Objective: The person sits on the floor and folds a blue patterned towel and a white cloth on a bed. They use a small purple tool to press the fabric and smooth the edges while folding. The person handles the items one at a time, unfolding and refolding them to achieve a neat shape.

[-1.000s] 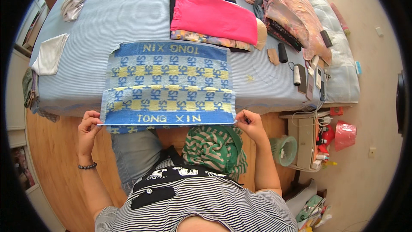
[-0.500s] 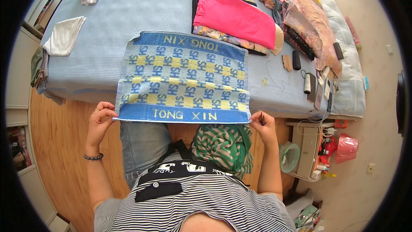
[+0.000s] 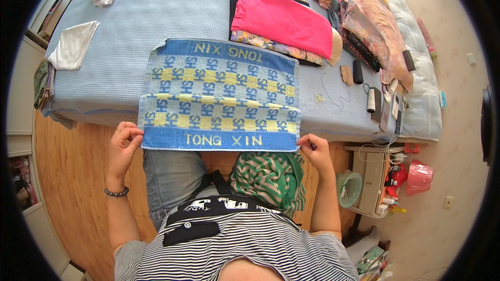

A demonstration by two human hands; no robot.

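A blue, pale-blue and yellow patterned towel (image 3: 219,105) is spread out, its far part flat on the bed and its near edge hanging just past the bed's front, over my lap. At its left side, slightly above the near corner, the thumb and fingers of my left hand (image 3: 125,145) are pinched on the edge. My right hand (image 3: 316,152) pinches the near right corner, fingers curled. A slight ridge runs across the towel's middle. Draped over my right thigh is a green and beige striped cloth (image 3: 265,179).
Behind the towel lies a folded pink cloth (image 3: 284,21) on a floral one, on the bed (image 3: 172,0). White folded cloths (image 3: 75,44) sit at left. Small dark and white items, including a black cylinder (image 3: 358,72), lie at right. A drawer unit (image 3: 367,177) stands beyond my right arm.
The towel's near edge hangs slightly lower. My left fingers now grip its side a little above the corner instead of at the corner. The view has shifted slightly.
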